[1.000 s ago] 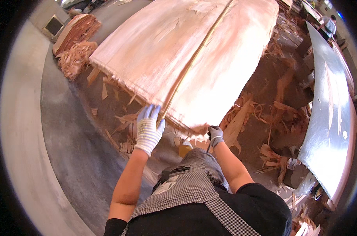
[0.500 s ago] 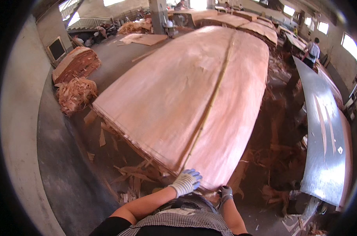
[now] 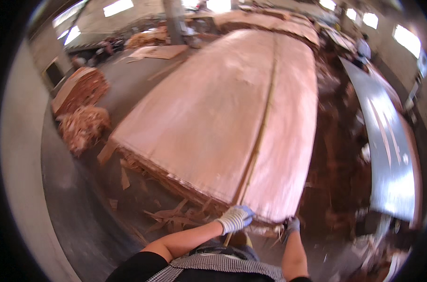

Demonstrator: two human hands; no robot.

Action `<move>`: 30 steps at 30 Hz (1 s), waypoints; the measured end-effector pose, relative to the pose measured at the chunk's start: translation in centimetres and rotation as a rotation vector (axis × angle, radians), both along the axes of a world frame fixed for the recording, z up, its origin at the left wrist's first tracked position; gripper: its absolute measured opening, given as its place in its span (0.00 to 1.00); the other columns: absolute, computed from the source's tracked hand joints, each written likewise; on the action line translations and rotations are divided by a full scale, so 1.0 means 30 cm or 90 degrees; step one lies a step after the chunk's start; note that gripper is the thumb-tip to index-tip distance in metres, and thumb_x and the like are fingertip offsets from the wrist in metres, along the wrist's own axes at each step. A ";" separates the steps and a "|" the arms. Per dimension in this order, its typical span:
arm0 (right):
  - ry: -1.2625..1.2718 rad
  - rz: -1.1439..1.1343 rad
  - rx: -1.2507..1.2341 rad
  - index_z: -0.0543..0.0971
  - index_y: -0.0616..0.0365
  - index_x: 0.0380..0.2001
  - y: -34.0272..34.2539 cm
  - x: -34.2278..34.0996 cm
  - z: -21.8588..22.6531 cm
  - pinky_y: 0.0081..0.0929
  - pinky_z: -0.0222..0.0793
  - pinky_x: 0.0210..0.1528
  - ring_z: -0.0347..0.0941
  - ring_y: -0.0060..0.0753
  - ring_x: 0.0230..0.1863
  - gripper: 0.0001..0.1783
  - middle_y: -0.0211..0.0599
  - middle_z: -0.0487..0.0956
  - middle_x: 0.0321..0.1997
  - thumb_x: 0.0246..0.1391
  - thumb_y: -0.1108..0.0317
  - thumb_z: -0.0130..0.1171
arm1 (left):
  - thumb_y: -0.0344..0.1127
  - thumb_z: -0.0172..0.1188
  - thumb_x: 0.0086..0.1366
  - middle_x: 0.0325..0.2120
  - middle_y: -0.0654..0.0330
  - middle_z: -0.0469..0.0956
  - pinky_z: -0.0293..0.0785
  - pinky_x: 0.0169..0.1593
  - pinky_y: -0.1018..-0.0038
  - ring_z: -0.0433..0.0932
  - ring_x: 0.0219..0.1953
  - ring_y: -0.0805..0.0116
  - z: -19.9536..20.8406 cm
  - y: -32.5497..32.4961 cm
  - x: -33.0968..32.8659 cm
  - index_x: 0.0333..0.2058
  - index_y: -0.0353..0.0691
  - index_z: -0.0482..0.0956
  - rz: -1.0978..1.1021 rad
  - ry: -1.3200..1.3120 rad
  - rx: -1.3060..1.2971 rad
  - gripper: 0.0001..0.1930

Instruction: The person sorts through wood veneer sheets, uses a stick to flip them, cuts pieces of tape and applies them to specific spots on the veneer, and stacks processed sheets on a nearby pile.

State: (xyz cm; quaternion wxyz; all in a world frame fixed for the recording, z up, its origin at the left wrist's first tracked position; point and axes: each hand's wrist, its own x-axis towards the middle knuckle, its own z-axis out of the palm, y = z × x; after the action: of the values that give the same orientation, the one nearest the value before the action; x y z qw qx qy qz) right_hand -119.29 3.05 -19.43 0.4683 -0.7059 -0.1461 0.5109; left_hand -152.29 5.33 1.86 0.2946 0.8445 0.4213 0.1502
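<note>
A long, thin yellow stick (image 3: 259, 141) lies lengthwise on a tall stack of large pinkish-brown wood veneer sheets (image 3: 199, 122). My left hand (image 3: 236, 219), in a striped glove with bluish fingertips, is closed over the stick at the stack's near edge. A short end of the stick shows below that hand. At the near right corner of the top sheet is my right hand (image 3: 292, 225), in a grey glove. Its fingers are curled around something dark and small that I cannot make out. Thin, pale wood shreds hang beside it.
Torn veneer scraps (image 3: 176, 214) litter the floor by the stack. Bundled veneer (image 3: 84, 89) and a shred heap (image 3: 84, 127) stand at left. A shiny metal-topped table (image 3: 392, 174) runs along the right. Beyond it, a person (image 3: 363, 48) is at work. More veneer stacks (image 3: 270, 21) lie behind.
The view has shifted. Both hands have moved right in the picture, and my right hand is farther from my left. The stick's near end now shows below my left hand.
</note>
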 end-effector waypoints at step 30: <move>0.247 0.032 0.270 0.75 0.60 0.35 -0.059 -0.190 0.570 0.13 0.58 0.20 0.62 0.13 0.20 0.08 0.23 0.71 0.23 0.53 0.68 0.56 | 0.40 0.56 0.60 0.54 0.45 0.64 0.61 0.57 0.73 0.63 0.57 0.62 0.027 0.122 0.608 0.54 0.27 0.61 0.191 -0.172 -0.490 0.29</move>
State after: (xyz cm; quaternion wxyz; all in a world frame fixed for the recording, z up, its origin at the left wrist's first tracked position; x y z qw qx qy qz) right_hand -125.00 1.28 -2.32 0.6120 -0.4774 -0.1748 0.6058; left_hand -134.04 9.01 2.68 0.6155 0.5752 0.5222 0.1326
